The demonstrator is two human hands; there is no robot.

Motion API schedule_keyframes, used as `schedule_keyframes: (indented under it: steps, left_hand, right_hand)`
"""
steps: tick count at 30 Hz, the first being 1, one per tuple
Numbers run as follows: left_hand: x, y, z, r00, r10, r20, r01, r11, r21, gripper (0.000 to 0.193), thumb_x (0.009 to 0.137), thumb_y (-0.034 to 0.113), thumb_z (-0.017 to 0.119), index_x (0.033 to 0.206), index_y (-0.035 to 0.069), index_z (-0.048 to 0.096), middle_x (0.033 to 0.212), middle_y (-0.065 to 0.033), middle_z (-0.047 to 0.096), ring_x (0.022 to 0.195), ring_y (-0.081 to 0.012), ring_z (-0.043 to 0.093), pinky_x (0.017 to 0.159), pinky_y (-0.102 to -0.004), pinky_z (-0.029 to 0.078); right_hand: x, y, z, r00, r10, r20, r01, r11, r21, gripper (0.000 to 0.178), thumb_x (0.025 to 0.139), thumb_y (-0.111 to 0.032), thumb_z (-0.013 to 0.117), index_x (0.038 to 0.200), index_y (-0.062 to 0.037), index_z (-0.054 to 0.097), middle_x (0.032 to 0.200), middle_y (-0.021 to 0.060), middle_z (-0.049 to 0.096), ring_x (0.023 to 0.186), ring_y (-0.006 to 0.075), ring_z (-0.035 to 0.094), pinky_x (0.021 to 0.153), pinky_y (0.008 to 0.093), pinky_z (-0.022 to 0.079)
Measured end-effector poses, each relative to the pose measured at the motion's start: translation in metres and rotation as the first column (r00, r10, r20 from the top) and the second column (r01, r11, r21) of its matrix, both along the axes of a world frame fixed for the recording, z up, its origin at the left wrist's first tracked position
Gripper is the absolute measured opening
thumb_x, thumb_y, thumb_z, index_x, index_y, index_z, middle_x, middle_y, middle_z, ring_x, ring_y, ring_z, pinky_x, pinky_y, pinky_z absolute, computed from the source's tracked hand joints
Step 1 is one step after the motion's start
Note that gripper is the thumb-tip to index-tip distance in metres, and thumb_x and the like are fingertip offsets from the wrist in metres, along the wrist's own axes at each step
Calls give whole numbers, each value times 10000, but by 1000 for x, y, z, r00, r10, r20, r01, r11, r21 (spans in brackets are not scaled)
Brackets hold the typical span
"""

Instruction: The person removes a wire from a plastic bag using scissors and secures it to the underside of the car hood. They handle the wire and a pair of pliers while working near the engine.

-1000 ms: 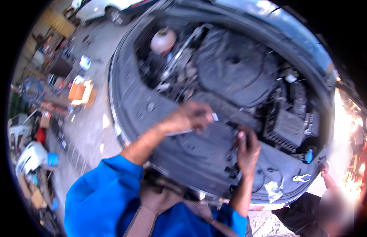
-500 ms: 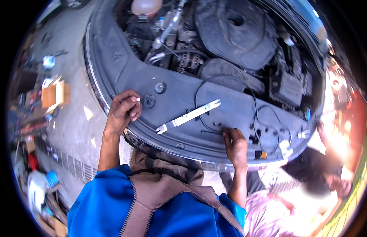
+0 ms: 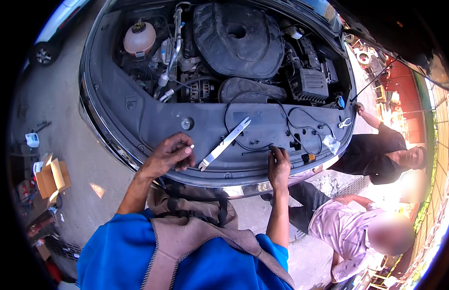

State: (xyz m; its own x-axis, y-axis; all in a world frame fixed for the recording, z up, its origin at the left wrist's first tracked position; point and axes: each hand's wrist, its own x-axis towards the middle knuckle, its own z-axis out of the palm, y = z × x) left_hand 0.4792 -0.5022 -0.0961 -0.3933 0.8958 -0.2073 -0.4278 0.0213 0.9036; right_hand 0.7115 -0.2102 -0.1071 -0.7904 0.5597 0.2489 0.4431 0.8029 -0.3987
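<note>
My left hand [image 3: 169, 155] hovers over the front edge of the black radiator cover [image 3: 159, 118], its thumb and fingers pinching a small white piece [image 3: 192, 146] too tiny to name. My right hand [image 3: 279, 166] is closed at the cover's front lip, fingertips on the rod-like end of a thin black cable [image 3: 257, 152]. That cable loops back over the cover toward the engine. Between my hands lies a silver flat pry tool [image 3: 224, 144] with notched ends, slanting away to the right; neither hand touches it.
Beyond the cover sit the engine cover [image 3: 239, 48], a coolant tank [image 3: 139, 38] and the battery [image 3: 309, 84]. Pliers [image 3: 344, 123] and a clear plastic bag [image 3: 331, 144] lie at the right. Two people, in a dark shirt [image 3: 374, 154] and a pale shirt [image 3: 338, 220], are close on the right.
The view has turned, bringing more of the engine bay and both people into sight. My left hand has come closer to the pry tool; my right hand stays at the cable end.
</note>
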Motion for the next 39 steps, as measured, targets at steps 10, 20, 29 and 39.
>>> schedule_keyframes:
  steps: [10,20,29,39]
  left_hand:
    - [56,31,-8,984,177,5,-177,984,-25,195,970,179,620,1036,1,575,756,-23,586,636,-61,533,506,-200,391]
    - [75,58,-20,542,126,-831,-319,945,-65,139,914,162,660,993,50,637,967,-100,609,901,-225,593,730,-366,484]
    - [82,83,-25,334,-162,-929,-208,948,-241,153,814,125,704,945,49,683,1003,-170,598,986,-361,549,855,-468,445]
    - [53,56,-18,637,-49,-770,-96,985,-142,82,865,35,659,925,-7,621,923,-104,560,876,-266,548,786,-365,428]
  right_hand:
    - [-12,37,-10,913,293,284,-366,896,250,161,816,-62,541,963,-71,605,1028,138,563,973,357,527,844,466,439]
    - [10,38,23,911,407,63,-412,901,136,77,860,-40,572,933,-43,545,853,143,590,831,350,565,732,457,436]
    - [11,20,27,944,201,-262,-247,956,-156,90,890,-13,607,977,-8,627,858,182,640,768,330,647,696,389,507]
    - [16,13,7,925,-298,-235,-16,587,-809,143,886,-80,692,999,7,677,806,38,676,656,90,605,587,244,496]
